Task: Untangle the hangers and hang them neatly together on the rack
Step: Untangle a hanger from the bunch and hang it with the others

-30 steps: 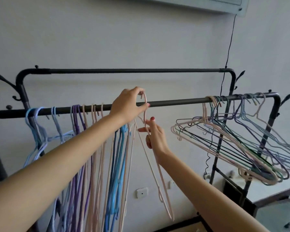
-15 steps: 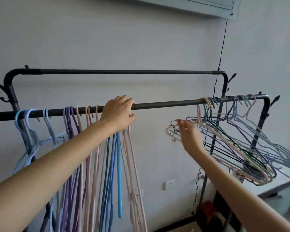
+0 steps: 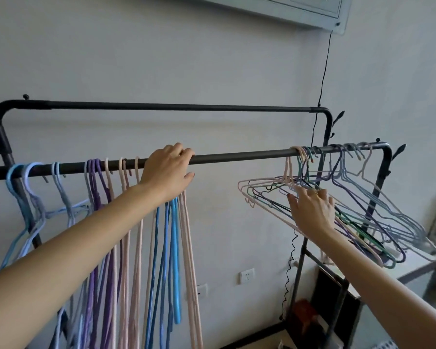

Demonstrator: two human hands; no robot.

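Note:
A black rack has a near bar [image 3: 237,156] running left to right. Sorted hangers [image 3: 136,235] in light blue, purple, pink and blue hang edge-on along its left half. My left hand [image 3: 168,172] rests on the bar over the hooks of the rightmost pink ones, fingers curled over the bar. A tangled bunch of hangers [image 3: 363,215] in pink, green, black, purple and grey-blue hangs at the bar's right end. My right hand [image 3: 312,212] reaches into this bunch, fingers spread on the front pink and green wires; I cannot tell if it grips one.
A second, higher bar [image 3: 161,105] of the rack runs behind. A black cable [image 3: 324,71] drops down the wall from a wall unit. Wall sockets [image 3: 246,275] sit low on the wall. A dark shelf unit [image 3: 332,293] and a table edge stand at the lower right.
My right hand let go of the pink hanger and moved right to the tangled bunch. My left hand set that hanger on the bar and now rests over it.

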